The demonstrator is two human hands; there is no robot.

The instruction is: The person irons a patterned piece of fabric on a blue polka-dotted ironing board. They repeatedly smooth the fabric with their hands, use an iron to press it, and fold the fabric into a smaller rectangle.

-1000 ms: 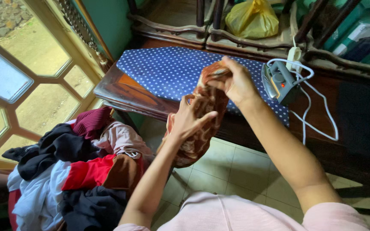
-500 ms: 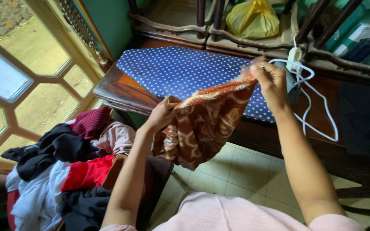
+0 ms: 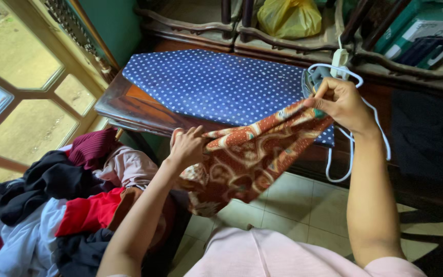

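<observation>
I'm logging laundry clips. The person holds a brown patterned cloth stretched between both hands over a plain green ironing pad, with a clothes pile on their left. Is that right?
Not quite: the ironing pad is blue with white dots, not plain green, as the head view shows. The left hand and right hand do hold the brown patterned cloth, and the clothes pile lies to the left.

Both hands (image 3: 188, 149) hold patterned brown cloth (image 3: 247, 159) over ironing board (image 3: 216, 84).

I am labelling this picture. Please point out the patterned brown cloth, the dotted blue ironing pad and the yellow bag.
patterned brown cloth (image 3: 242, 164), head view, middle of the hanging fabric.
dotted blue ironing pad (image 3: 216, 84), head view, bare centre.
yellow bag (image 3: 289, 18), head view, front of the bag.
</observation>
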